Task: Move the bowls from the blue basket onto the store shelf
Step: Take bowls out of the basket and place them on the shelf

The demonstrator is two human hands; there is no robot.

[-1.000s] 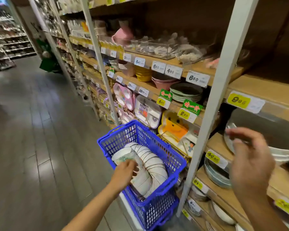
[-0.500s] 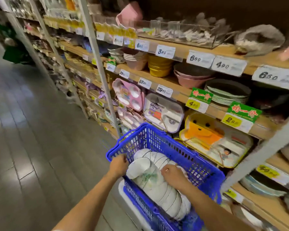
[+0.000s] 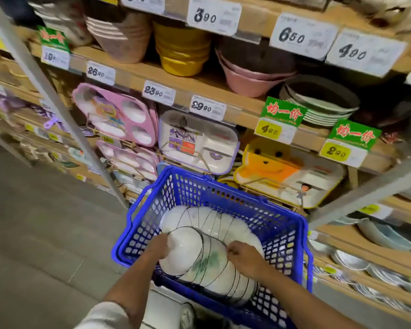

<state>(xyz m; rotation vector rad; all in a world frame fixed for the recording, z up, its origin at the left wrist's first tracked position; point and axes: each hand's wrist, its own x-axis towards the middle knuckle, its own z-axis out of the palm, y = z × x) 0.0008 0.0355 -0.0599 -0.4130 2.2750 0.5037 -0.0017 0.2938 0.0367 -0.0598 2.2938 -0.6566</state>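
Head cam only. This looks like the pick-up step. The bowls (image 3: 207,264) lie on their sides in nested rows inside the blue basket (image 3: 223,193), which sits right up against the store shelf (image 3: 247,110). Nothing's lifted out yet. Left hand (image 3: 158,245) grips the end bowl of the front row, fingers curled round its rim. Right hand (image 3: 243,258) sits on top of the same row, fingers bent onto a rim further along. Both arms reach down into the basket. Next move, I reckon: squeeze a chunk of that row between both hands and lift it clear without the bowls sliding apart.
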